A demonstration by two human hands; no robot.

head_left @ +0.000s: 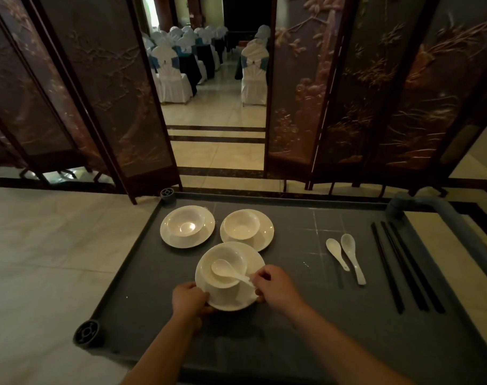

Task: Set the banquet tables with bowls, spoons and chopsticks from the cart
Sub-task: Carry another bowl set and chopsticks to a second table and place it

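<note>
- We see the nearest plate [231, 297] on the grey cart [306, 329], carrying a bowl [225, 269] with a spoon [225, 269] in it.
- Our left hand [188, 300] grips the plate's near-left rim; our right hand [275, 286] pinches the spoon handle and holds the plate's right edge.
- Two more bowl-and-plate sets [187, 226] sit beyond.
- Two spoons [346, 257] and black chopsticks [406, 266] lie to the right.

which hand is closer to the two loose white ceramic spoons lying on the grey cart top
Right. The right hand grips the near white plate's right edge, on the side facing the two loose white ceramic spoons. The left hand holds that plate's left edge, farther away.
</note>
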